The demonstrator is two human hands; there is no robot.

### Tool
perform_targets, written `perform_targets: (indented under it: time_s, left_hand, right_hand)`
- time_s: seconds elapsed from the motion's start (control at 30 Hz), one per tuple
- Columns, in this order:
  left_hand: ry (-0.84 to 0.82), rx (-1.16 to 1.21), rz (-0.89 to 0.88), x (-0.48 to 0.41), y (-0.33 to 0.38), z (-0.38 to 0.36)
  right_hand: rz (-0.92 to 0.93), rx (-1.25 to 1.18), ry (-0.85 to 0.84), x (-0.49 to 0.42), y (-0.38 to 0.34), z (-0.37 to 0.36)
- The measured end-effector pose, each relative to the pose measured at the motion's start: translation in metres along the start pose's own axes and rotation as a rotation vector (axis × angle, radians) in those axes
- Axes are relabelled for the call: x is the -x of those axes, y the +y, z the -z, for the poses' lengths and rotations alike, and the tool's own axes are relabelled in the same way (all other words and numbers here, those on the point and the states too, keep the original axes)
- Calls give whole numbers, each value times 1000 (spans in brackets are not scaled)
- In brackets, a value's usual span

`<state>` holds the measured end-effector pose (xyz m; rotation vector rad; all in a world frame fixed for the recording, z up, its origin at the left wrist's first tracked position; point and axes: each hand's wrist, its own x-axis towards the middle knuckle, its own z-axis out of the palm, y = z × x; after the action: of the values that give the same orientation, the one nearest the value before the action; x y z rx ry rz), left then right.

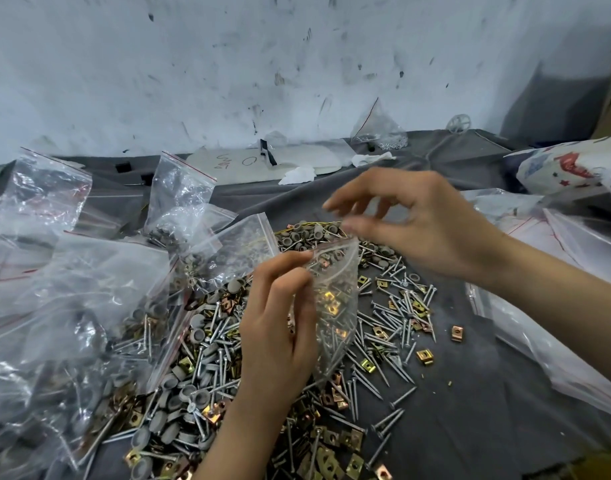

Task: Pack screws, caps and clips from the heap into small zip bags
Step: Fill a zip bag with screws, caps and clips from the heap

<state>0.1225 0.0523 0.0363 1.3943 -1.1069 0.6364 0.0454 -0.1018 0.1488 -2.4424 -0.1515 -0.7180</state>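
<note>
Bag (335,306) of screws (331,344) and clips (330,301) is pinched at its mouth by the left hand (280,323). Just above, the right hand (418,223) is held loosely spread, gripping nothing.

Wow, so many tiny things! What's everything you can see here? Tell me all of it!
Screws: many, silver, in the heap on the cloth.
Caps: many, grey, in the heap.
Clips: many, gold, in the heap and scattered to the right.
Small zip bag: one, clear, held over the heap, some clips and screws inside.
Filled zip bags: several, clear with red strips, left.
Flat zip bags: some, clear, lying right.
Cloth: one, dark grey, under everything.
White sheet: one, scribbled on, at the back.
Printed sack: one, white with red and blue, far right.
Wall: white, scuffed, behind.
Left hand: grips the small zip bag's side.
Right hand: blurred, fingers loosely bent, just above the bag's mouth.
</note>
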Motion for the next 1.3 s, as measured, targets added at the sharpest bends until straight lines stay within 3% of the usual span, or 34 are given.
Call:
perform_targets:
  time_s: [0.1,0.23,0.3,0.53,0.77,0.87,0.93,1.0,1.07,1.2,1.3]
  left_hand:
    - [21,-7,36,0,-1,0]
    - [16,0,33,1,-2,0]
    - [12,9,39,1,-3,0]
    - [13,-1,55,2,-7,1]
    - [6,27,63,1,-7,2]
    - [4,18,56,1,-6,2]
    - [4,9,51,0,-6,1]
    - [2,13,47,0,-5,1]
    - [-1,24,43,0,-5,2]
    - [3,13,29,0,-5,2]
    - [15,19,55,0,-6,3]
  right_hand:
    - [-177,29,152,-5,33,0]
    - [-461,325,-258,7,84,-33]
    - [-521,379,-326,17,98,-54]
    - [-609,418,-392,15,114,-70]
    - [-562,421,-532,8,109,-60]
    - [-550,289,-252,3,97,-48]
    - [-522,-92,22,-5,73,-34]
    - [-389,-421,162,-12,41,-19]
    - [-212,-412,97,-15,8,-12]
    - [-51,12,-127,-11,-16,-17]
    - [-133,-62,118,-11,3,-20]
